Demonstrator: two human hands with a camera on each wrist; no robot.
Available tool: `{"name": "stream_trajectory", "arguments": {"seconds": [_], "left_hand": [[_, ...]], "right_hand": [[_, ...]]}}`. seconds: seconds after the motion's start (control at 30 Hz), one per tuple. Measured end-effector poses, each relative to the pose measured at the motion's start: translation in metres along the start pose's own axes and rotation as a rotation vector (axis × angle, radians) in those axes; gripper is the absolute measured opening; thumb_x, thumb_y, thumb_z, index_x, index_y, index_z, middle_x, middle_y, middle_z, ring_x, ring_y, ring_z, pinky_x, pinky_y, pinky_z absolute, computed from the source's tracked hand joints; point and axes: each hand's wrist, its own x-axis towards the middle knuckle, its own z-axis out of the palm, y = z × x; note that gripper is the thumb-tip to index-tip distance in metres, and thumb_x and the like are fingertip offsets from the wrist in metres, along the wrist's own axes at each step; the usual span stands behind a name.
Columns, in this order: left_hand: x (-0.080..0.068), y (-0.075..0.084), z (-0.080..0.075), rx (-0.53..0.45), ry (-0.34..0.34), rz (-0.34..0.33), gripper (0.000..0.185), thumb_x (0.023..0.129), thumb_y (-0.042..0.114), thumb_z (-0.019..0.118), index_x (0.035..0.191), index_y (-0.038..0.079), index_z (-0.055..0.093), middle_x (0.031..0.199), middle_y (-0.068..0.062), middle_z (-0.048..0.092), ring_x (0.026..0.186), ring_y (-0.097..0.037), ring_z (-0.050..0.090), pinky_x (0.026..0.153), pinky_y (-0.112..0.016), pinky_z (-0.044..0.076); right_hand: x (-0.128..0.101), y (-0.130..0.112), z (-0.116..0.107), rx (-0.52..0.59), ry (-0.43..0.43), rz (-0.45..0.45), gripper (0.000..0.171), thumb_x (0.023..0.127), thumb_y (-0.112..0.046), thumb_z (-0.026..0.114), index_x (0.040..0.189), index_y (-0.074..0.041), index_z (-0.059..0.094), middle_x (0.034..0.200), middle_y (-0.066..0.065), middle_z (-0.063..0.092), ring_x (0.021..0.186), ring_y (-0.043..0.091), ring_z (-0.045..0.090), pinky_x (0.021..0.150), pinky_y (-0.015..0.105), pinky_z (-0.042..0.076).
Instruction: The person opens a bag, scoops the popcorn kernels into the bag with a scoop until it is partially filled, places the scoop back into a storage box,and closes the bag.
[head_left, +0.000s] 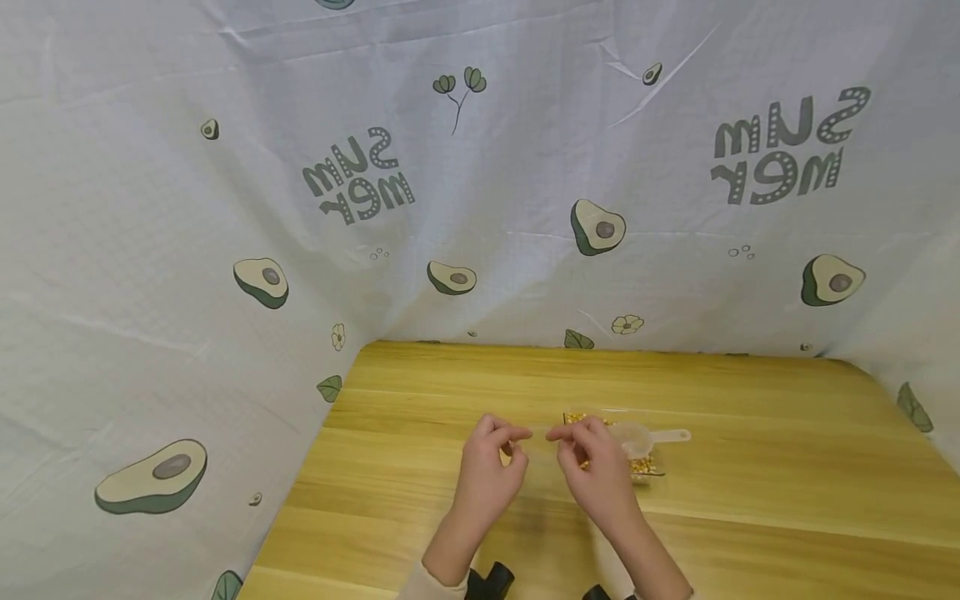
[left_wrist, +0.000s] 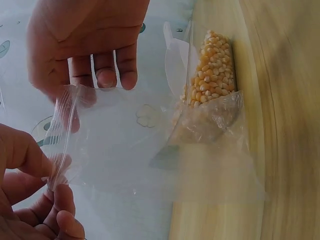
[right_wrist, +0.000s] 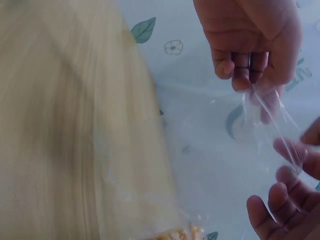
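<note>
A clear, flat zip bag point(left_wrist: 115, 145) hangs between my two hands over the table, its ribbed zip edge uppermost. My left hand point(head_left: 487, 471) pinches one end of that edge between thumb and fingertips. At the other end, my right hand point(head_left: 603, 471) pinches the same edge. Between them the mouth looks slightly parted in the right wrist view. No contents show inside the bag. Beyond the right hand stands a clear tray point(head_left: 651, 474) of yellow corn kernels point(left_wrist: 212, 75), partly hidden by that hand. A translucent white scoop point(head_left: 632, 437) lies on the kernels, handle to the right.
The wooden table point(head_left: 750, 475) reaches back to a white curtain point(head_left: 510, 167) printed with avocados, which also encloses both sides. Black wrist mounts point(head_left: 495, 579) sit at the forearms, near the table's front.
</note>
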Motion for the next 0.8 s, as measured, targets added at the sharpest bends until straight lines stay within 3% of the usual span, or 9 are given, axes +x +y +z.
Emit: {"name": "stream_trajectory", "arguments": {"seconds": [0.1, 0.27, 0.5, 0.8], "left_hand": [[-0.001, -0.001, 0.0, -0.012, -0.028, -0.028, 0.025, 0.087, -0.005, 0.061, 0.105, 0.003, 0.077, 0.097, -0.008, 0.058, 0.078, -0.013, 0.052, 0.054, -0.015, 0.038], [-0.001, -0.002, 0.0, -0.016, -0.034, -0.048, 0.026, 0.087, -0.004, 0.061, 0.107, 0.001, 0.076, 0.097, -0.007, 0.057, 0.077, -0.02, 0.053, 0.052, -0.015, 0.035], [-0.001, -0.004, 0.001, 0.0, 0.002, -0.059, 0.02, 0.089, 0.002, 0.064, 0.103, 0.004, 0.078, 0.095, -0.003, 0.058, 0.078, -0.009, 0.053, 0.053, -0.016, 0.038], [-0.001, -0.007, 0.003, -0.017, -0.005, -0.097, 0.026, 0.086, -0.002, 0.062, 0.107, 0.003, 0.077, 0.095, -0.002, 0.056, 0.069, -0.01, 0.046, 0.048, -0.014, 0.033]], "right_hand": [[-0.003, 0.005, -0.001, -0.027, -0.096, -0.003, 0.013, 0.087, -0.012, 0.075, 0.096, -0.022, 0.075, 0.089, -0.004, 0.054, 0.07, 0.01, 0.044, 0.06, 0.022, 0.04], [-0.006, 0.014, -0.001, -0.079, -0.206, -0.067, 0.027, 0.075, -0.02, 0.086, 0.099, -0.024, 0.076, 0.104, -0.003, 0.055, 0.086, 0.015, 0.054, 0.068, 0.027, 0.05], [-0.008, 0.016, 0.0, -0.072, -0.185, -0.124, 0.022, 0.075, -0.009, 0.084, 0.084, -0.027, 0.074, 0.103, -0.002, 0.057, 0.092, 0.014, 0.059, 0.068, 0.025, 0.049], [-0.011, 0.019, 0.002, -0.002, -0.217, -0.126, 0.025, 0.079, -0.009, 0.081, 0.084, -0.03, 0.069, 0.106, 0.004, 0.058, 0.094, 0.011, 0.057, 0.072, 0.028, 0.052]]}}
